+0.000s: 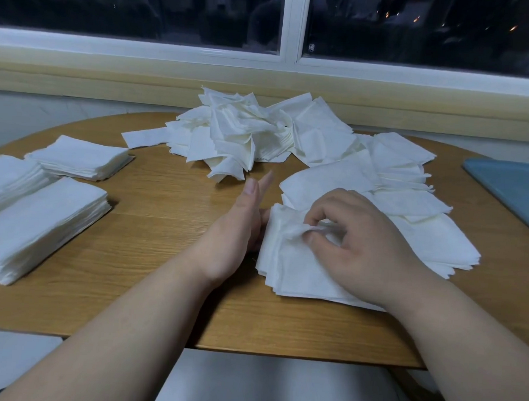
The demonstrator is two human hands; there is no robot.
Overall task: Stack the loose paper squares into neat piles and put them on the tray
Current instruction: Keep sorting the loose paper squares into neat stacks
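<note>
A small stack of white paper squares [290, 270] lies on the wooden table in front of me. My right hand [356, 240] rests on it and pinches the top sheet between thumb and fingers, crumpling it a little. My left hand [239, 229] stands on edge with straight fingers against the stack's left side. A big loose heap of squares [239, 133] lies at the back middle, and more fanned squares [391, 189] spread to the right. Three neat piles sit at the left [80, 158], [35, 226], [1, 181]. The blue tray [517, 191] shows at the right edge.
The round wooden table [170, 200] ends close to my body along its front edge. A window sill and dark window run behind the heap. Bare wood lies between the left piles and my left hand.
</note>
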